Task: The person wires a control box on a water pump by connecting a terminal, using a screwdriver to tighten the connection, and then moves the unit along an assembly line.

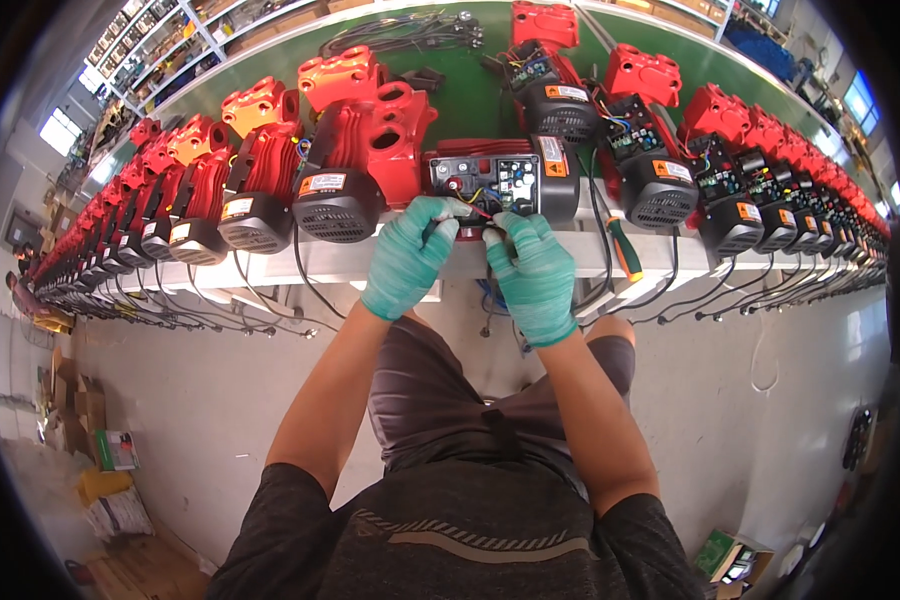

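Note:
An opened red and black motor pump unit (554,185) lies at the bench edge in front of me, its electronics box (483,176) facing up with a circuit board and thin wires showing. My left hand (412,250), in a green glove with pale fingertips, pinches at the box's near edge, where a thin red wire (479,212) runs from its fingertips. My right hand (535,272), gloved alike, closes its thumb and finger close beside it at the wire's other side. What lies inside the right fingertips is too small to make out.
Finished-looking red pumps (336,188) line the bench on the left; units with exposed boards (660,175) line the right. A screwdriver (625,250) with a green and orange handle lies right of my hands. Black cables (305,280) hang over the edge. More cables (410,32) lie on the green bench top.

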A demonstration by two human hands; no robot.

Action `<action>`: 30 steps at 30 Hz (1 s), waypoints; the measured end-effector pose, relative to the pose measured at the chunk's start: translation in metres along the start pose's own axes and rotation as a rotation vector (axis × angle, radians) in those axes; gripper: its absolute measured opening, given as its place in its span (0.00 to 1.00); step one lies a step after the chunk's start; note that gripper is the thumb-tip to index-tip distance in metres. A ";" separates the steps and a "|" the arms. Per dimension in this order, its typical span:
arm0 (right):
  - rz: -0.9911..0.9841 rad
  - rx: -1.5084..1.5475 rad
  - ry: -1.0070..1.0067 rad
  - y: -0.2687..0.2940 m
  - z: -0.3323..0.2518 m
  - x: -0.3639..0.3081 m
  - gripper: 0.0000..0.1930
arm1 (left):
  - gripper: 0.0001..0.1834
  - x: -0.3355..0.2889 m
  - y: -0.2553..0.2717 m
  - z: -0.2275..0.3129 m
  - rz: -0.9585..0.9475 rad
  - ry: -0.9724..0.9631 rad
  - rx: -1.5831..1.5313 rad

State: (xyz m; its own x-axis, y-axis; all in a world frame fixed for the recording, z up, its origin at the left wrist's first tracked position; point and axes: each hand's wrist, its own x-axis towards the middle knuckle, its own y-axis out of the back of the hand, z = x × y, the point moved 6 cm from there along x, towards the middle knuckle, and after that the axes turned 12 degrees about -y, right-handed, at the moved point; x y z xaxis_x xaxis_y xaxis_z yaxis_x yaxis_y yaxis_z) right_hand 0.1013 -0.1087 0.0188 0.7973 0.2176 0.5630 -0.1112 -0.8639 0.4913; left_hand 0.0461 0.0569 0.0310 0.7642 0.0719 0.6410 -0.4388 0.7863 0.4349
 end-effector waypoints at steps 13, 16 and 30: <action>-0.159 -0.073 -0.033 -0.005 -0.016 0.024 0.08 | 0.02 -0.004 0.002 -0.006 0.089 0.136 -0.245; -0.225 -0.010 -0.083 -0.009 -0.013 0.031 0.06 | 0.03 -0.004 0.005 -0.005 0.143 0.092 -0.167; -0.803 0.529 -0.680 -0.018 0.001 0.025 0.08 | 0.05 0.004 0.003 -0.004 0.152 0.068 -0.144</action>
State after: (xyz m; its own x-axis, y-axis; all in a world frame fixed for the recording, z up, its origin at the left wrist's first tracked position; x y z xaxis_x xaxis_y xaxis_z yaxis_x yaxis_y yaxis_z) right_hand 0.1241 -0.0885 0.0233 0.6967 0.6361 -0.3316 0.6994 -0.7052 0.1167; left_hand 0.0499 0.0614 0.0325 0.7264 0.2340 0.6462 -0.4833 0.8424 0.2383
